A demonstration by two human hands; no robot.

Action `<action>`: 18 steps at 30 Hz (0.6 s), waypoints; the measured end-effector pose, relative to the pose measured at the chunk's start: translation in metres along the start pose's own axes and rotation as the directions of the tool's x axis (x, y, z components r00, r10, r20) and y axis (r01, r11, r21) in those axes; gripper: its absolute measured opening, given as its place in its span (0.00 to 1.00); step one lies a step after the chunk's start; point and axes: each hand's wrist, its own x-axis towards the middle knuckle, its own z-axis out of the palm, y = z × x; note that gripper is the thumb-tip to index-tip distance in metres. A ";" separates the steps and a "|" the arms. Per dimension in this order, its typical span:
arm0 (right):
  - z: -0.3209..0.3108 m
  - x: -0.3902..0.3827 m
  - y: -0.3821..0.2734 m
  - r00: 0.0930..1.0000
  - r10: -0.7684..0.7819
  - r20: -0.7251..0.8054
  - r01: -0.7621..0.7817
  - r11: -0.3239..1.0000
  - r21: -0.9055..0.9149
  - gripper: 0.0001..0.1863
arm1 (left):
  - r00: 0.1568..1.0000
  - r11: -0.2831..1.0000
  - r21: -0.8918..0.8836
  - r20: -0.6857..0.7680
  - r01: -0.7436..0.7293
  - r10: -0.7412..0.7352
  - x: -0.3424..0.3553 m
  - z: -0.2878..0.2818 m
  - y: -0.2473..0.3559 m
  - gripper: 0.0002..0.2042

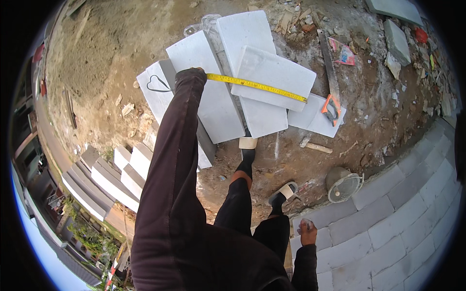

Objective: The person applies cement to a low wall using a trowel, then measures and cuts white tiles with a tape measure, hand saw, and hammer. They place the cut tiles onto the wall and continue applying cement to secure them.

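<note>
A yellow tape measure [257, 86] is held at its near end by the left hand [194, 72], though the grip is hidden by the sleeve. It is stretched rightward across the white slabs [272, 72]. The right hand [307, 233] hangs well apart, loosely closed on something small.

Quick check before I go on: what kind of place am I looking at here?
Most likely an outdoor building site: bare dirt ground, loose grey blocks under a yellow tape measure, a half-laid block wall, and rubble.
</note>
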 end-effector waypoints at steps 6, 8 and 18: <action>-0.033 0.024 0.027 0.998 0.034 0.044 -0.030 0.996 -0.081 0.16 | 0.999 0.997 -0.062 0.007 0.052 -0.051 -0.007 0.006 -0.001 0.13; -0.048 0.036 0.037 0.998 0.011 0.063 -0.004 0.993 -0.118 0.16 | 0.997 0.997 -0.058 -0.056 0.053 -0.057 -0.017 0.008 0.005 0.12; -0.158 0.110 0.066 0.923 -0.374 0.095 0.386 0.889 -0.247 0.13 | 0.937 0.891 -0.367 0.120 -0.266 0.329 -0.225 0.074 0.025 0.15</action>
